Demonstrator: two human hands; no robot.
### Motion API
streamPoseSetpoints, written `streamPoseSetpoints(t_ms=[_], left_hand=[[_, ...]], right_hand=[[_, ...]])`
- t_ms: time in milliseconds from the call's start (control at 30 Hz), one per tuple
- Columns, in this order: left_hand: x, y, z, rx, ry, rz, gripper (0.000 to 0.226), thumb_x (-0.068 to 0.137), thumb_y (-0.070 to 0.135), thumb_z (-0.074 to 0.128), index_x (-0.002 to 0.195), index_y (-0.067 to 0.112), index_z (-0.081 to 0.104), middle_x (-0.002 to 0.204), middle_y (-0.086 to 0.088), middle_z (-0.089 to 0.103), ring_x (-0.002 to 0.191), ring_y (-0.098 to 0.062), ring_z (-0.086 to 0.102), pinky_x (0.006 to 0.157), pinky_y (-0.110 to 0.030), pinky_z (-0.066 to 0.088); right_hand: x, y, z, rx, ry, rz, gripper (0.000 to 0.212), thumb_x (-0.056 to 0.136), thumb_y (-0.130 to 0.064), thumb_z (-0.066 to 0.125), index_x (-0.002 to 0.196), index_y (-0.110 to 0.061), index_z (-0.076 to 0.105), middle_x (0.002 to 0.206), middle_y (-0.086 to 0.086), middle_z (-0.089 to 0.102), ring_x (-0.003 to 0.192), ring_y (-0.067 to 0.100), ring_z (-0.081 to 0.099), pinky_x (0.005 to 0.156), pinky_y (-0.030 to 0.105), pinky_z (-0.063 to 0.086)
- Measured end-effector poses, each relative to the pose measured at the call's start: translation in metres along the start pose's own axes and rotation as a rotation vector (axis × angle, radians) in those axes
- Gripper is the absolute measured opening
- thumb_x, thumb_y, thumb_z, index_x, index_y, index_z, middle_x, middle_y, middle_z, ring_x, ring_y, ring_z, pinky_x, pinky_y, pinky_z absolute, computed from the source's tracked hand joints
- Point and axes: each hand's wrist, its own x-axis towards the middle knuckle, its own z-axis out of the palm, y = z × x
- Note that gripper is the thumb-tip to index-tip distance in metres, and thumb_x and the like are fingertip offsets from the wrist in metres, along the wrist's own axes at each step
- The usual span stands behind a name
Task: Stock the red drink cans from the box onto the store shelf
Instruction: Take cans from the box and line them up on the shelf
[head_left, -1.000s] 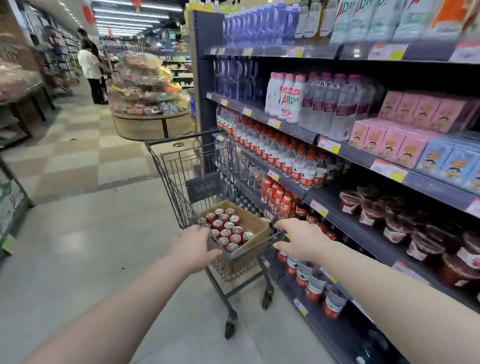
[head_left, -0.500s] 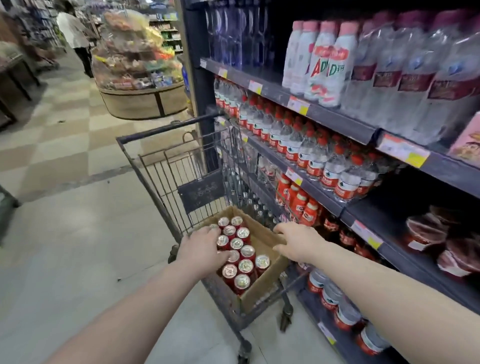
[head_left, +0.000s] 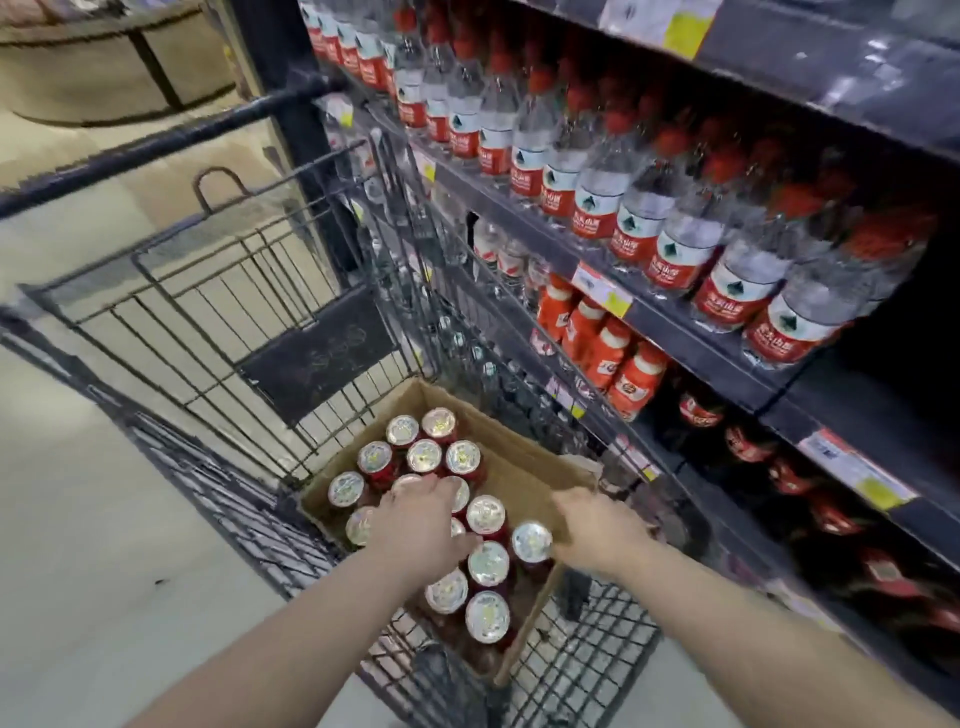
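Several red drink cans (head_left: 487, 514) with silver tops stand upright in an open cardboard box (head_left: 524, 470) inside the wire shopping cart (head_left: 218, 291). My left hand (head_left: 423, 525) lies on top of the cans in the middle of the box, thumb and fingers bent down around one can that it mostly hides. My right hand (head_left: 597, 532) hovers at the box's right wall, beside a can (head_left: 531, 542); its fingers point down and are hidden. The dark store shelf (head_left: 701, 343) runs along the right.
Water bottles with red labels (head_left: 592, 202) fill the upper shelf, orange-red bottles (head_left: 618, 358) the one below, and dark red cans (head_left: 698, 410) sit lower down. Yellow price tags (head_left: 602, 288) line the shelf edges. The tiled aisle floor (head_left: 67, 519) lies on the left.
Both hands left the cart's handle and moved down into the box. The left hand now covers cans; the view has dropped closer to the cart.
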Motion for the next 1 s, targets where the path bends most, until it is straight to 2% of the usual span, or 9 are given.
streamPoseSetpoints(t_ms=[100,233,367,500,633,700,800,900,1000], left_hand=[[0.044,-0.006,0.016,0.015,-0.052,0.089,0.065,0.086,0.047,0.056,0.140,0.021,0.033,0.142,-0.002,0.041,0.131,-0.023,0.038,0.108,-0.042,0.031],[0.099,-0.015,0.049,0.038,-0.141,0.168,0.075,0.085,0.046,0.058,0.145,0.018,0.025,0.147,-0.003,0.035,0.136,-0.022,0.031,0.111,-0.042,0.026],[0.134,-0.015,0.080,0.009,-0.228,0.207,0.074,0.084,0.044,0.062,0.144,0.017,0.027,0.152,-0.005,0.028,0.137,-0.025,0.031,0.111,-0.038,0.027],[0.156,-0.015,0.107,0.055,-0.268,0.284,0.080,0.083,0.043,0.064,0.146,0.016,0.023,0.155,-0.006,0.021,0.142,-0.024,0.023,0.114,-0.038,0.025],[0.171,-0.019,0.124,0.162,-0.242,0.300,0.082,0.077,0.051,0.067,0.141,0.016,0.028,0.150,-0.005,0.032,0.142,-0.023,0.024,0.114,-0.042,0.023],[0.175,-0.021,0.127,0.223,-0.249,0.304,0.085,0.079,0.058,0.061,0.144,0.017,0.025,0.152,-0.004,0.030,0.145,-0.021,0.016,0.117,-0.047,0.008],[0.179,-0.020,0.130,0.311,-0.265,0.289,0.090,0.081,0.071,0.045,0.149,0.017,0.019,0.155,-0.005,0.026,0.147,-0.019,0.007,0.114,-0.052,-0.012],[0.179,-0.014,0.134,0.387,-0.239,0.250,0.097,0.078,0.081,0.030,0.148,0.014,0.021,0.154,-0.006,0.030,0.147,-0.021,0.009,0.112,-0.057,-0.014],[0.179,-0.007,0.141,0.426,-0.203,0.208,0.093,0.079,0.078,0.034,0.145,0.014,0.026,0.150,-0.006,0.035,0.147,-0.023,0.011,0.111,-0.059,-0.013]], right_hand=[[0.037,-0.002,0.026,0.010,-0.041,0.052,0.064,0.084,-0.044,0.060,0.138,-0.020,0.035,0.139,0.007,0.042,0.126,0.028,0.045,0.104,0.042,0.037],[0.075,-0.002,0.059,-0.034,-0.086,0.096,0.069,0.080,-0.048,0.064,0.135,-0.018,0.035,0.135,0.007,0.043,0.126,0.028,0.043,0.108,0.044,0.030],[0.100,0.000,0.089,-0.109,-0.123,0.131,0.085,0.079,-0.053,0.064,0.144,-0.018,0.024,0.140,0.007,0.041,0.132,0.026,0.038,0.116,0.049,0.012],[0.115,0.002,0.111,-0.197,-0.067,0.129,0.082,0.078,-0.046,0.065,0.145,-0.019,0.024,0.136,0.008,0.046,0.129,0.027,0.041,0.117,0.049,-0.001],[0.115,0.006,0.112,-0.137,0.012,0.146,0.072,0.080,-0.035,0.062,0.141,-0.018,0.027,0.127,0.007,0.051,0.122,0.025,0.049,0.118,0.044,-0.002],[0.111,0.009,0.106,-0.025,0.072,0.176,0.072,0.078,-0.031,0.062,0.140,-0.020,0.027,0.130,0.005,0.047,0.126,0.024,0.046,0.118,0.041,-0.003],[0.105,0.013,0.094,0.147,0.172,0.235,0.072,0.079,-0.031,0.060,0.141,-0.025,0.025,0.136,0.001,0.039,0.131,0.021,0.039,0.119,0.036,0.001],[0.101,0.015,0.085,0.276,0.239,0.301,0.073,0.082,-0.034,0.061,0.143,-0.026,0.022,0.144,-0.001,0.034,0.137,0.024,0.030,0.118,0.034,0.010],[0.100,0.019,0.087,0.338,0.273,0.324,0.076,0.080,-0.036,0.062,0.143,-0.027,0.022,0.144,-0.002,0.035,0.136,0.023,0.034,0.120,0.035,0.008]])
